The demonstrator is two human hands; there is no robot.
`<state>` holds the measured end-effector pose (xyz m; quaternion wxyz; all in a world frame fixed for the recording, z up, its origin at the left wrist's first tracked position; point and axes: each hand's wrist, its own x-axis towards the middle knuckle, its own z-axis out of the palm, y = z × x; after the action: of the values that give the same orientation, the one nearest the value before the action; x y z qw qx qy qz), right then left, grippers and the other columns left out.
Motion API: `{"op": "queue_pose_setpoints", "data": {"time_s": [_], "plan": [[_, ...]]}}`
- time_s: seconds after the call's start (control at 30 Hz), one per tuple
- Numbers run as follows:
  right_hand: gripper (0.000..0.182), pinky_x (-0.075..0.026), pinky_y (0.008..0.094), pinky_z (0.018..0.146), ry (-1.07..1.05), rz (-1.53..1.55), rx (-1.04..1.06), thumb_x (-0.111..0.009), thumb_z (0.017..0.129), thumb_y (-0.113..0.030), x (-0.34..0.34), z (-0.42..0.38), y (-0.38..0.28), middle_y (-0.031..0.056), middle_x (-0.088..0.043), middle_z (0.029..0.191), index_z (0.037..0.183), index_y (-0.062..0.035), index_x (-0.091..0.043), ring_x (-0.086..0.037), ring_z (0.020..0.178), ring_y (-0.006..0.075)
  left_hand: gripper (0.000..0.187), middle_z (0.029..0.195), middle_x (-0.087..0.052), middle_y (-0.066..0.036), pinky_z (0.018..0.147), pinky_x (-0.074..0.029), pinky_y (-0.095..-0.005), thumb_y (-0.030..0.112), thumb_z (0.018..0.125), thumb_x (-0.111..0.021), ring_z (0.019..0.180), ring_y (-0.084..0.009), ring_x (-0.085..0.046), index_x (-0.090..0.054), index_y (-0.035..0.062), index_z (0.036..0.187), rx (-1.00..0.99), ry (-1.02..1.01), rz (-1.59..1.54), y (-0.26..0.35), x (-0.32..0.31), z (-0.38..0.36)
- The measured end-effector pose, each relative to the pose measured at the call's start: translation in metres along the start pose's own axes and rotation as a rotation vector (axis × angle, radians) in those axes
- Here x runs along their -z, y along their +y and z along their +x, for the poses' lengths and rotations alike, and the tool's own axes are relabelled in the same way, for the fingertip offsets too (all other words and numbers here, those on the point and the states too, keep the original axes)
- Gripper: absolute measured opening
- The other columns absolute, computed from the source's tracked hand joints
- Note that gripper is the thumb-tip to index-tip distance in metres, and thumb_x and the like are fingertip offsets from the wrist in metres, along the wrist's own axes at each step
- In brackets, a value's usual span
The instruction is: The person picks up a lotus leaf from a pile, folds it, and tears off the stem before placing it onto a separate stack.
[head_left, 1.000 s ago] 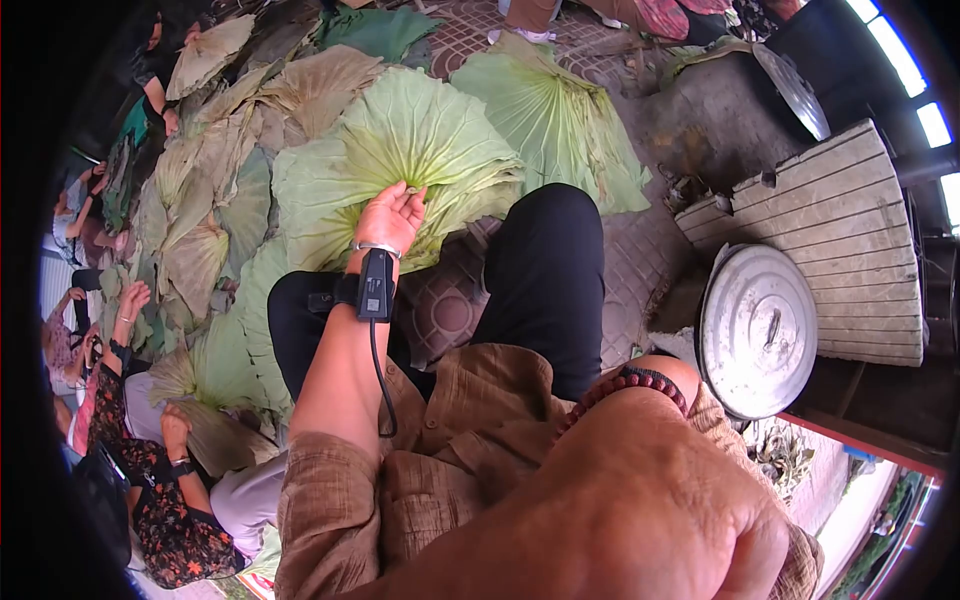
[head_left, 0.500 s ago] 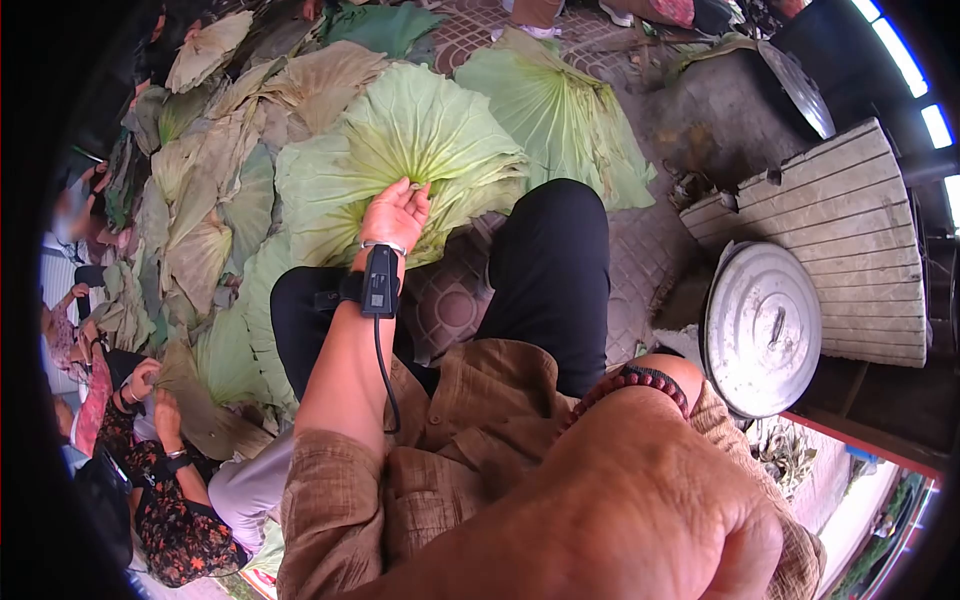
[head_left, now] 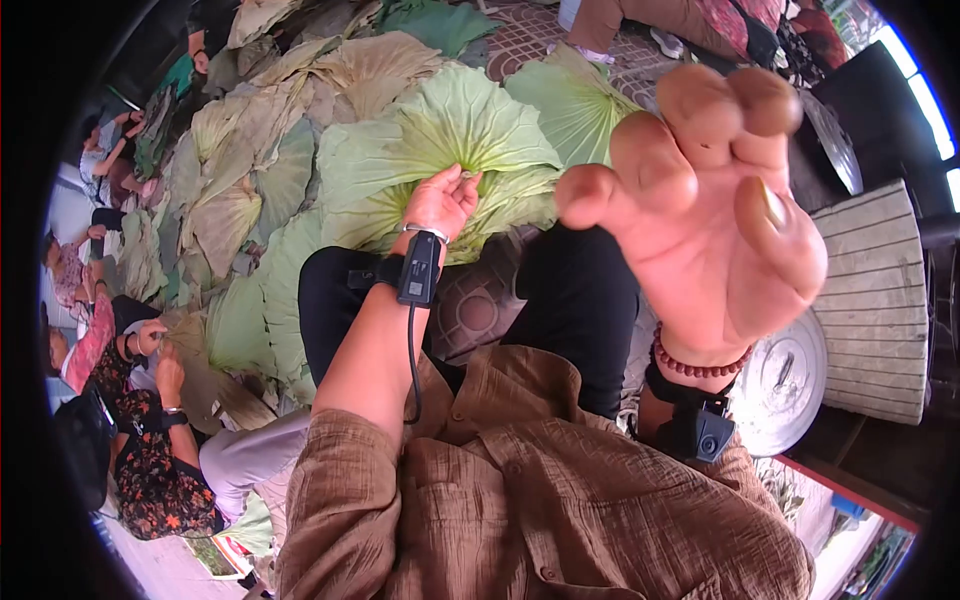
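My left hand [head_left: 443,200] pinches a large pale-green lotus leaf [head_left: 480,112] at its centre, where the veins meet. That leaf is spread wide and lies over more folded leaves. Close to the camera, my right hand [head_left: 700,215] is raised with its palm toward me. Its fingers are apart and slightly bent, with nothing in them. Behind it, partly covered by the fingers, another green lotus leaf [head_left: 565,108] lies on the floor.
A broad heap of dried lotus leaves [head_left: 290,110] covers the floor ahead and left. At right stand a round metal lid [head_left: 785,375] and a slatted panel [head_left: 870,310]. Co-workers sit at left, one in a flowered top [head_left: 150,470]; a person's trousers [head_left: 650,22] show at the top.
My right hand has swung up and forward from near my chest, now showing an open palm. The left hand keeps its pinch on the lotus leaf. The view has shifted slightly.
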<state>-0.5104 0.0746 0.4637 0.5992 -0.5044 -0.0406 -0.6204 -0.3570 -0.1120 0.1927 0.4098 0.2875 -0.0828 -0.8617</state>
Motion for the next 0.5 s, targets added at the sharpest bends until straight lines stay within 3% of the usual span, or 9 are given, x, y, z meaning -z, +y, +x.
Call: {"op": "queue_pose_setpoints", "data": {"time_s": [0.07, 0.1, 0.2, 0.33, 0.4, 0.5], "plan": [[0.036, -0.040, 0.0488, 0.093, 0.350, 0.001, -0.006, -0.044, 0.086, -0.007, 0.029, -0.016, 0.003, 0.0112, -0.052, 0.115, 0.122, -0.0034, -0.044, -0.052, 0.102, 0.0222, 0.013, 0.096, -0.057, -0.012, 0.063, -0.051, -0.0270, 0.005, 0.085, -0.059, 0.098, -0.0278, -0.058, -0.050, 0.0002, 0.093, -0.050, 0.008, 0.022, 0.005, -0.027, -0.024], [0.032, -0.046, 0.0449, 0.088, 0.538, 0.020, -0.005, -0.044, 0.085, -0.007, 0.041, -0.024, 0.009, 0.0140, -0.058, 0.109, 0.116, 0.0000, -0.047, -0.059, 0.094, 0.0261, 0.011, 0.093, -0.057, -0.011, 0.062, -0.052, -0.0267, 0.005, 0.085, -0.059, 0.098, -0.0272, -0.059, -0.050, 0.0009, 0.091, -0.039, -0.014, -0.009, 0.004, -0.032, -0.027], [0.024, -0.047, 0.0401, 0.081, 0.937, -0.044, -0.217, -0.047, 0.084, -0.009, 0.086, -0.048, 0.046, 0.0088, -0.059, 0.098, 0.107, -0.0046, -0.051, -0.059, 0.087, 0.0219, 0.009, 0.092, -0.059, -0.011, 0.062, -0.051, -0.0257, 0.005, 0.086, -0.058, 0.098, -0.0253, -0.058, -0.051, 0.0006, 0.090, -0.013, -0.031, -0.018, 0.004, -0.028, -0.028], [0.022, -0.047, 0.0402, 0.081, 1.070, -0.069, -0.408, -0.049, 0.085, -0.013, 0.118, -0.079, 0.090, 0.0045, -0.059, 0.095, 0.105, -0.0061, -0.053, -0.059, 0.085, 0.0208, 0.010, 0.085, -0.058, -0.010, 0.062, -0.052, -0.0288, 0.008, 0.084, -0.059, 0.084, -0.0224, -0.061, -0.051, 0.0027, 0.089, -0.023, 0.260, 0.222, -0.004, -0.012, -0.024], [0.023, -0.046, 0.0401, 0.081, 1.182, -0.184, -0.483, -0.050, 0.084, -0.014, 0.119, -0.082, 0.102, 0.0043, -0.057, 0.096, 0.106, -0.0067, -0.052, -0.057, 0.085, 0.0208, 0.011, 0.085, -0.058, -0.010, 0.062, -0.052, -0.0313, 0.008, 0.084, -0.058, 0.083, -0.0224, -0.061, -0.051, 0.0031, 0.090, -0.105, 0.280, 0.249, -0.005, -0.018, -0.032], [0.023, -0.046, 0.0376, 0.077, 1.137, -0.266, -0.508, -0.053, 0.083, -0.013, 0.125, -0.085, 0.108, 0.0047, -0.056, 0.096, 0.105, -0.0070, -0.052, -0.057, 0.085, 0.0197, 0.018, 0.098, -0.058, -0.014, 0.064, -0.052, -0.0333, 0.014, 0.087, -0.055, 0.088, -0.0255, -0.061, -0.050, 0.0019, 0.100, -0.115, 0.331, 0.279, -0.006, -0.025, -0.039]]}}
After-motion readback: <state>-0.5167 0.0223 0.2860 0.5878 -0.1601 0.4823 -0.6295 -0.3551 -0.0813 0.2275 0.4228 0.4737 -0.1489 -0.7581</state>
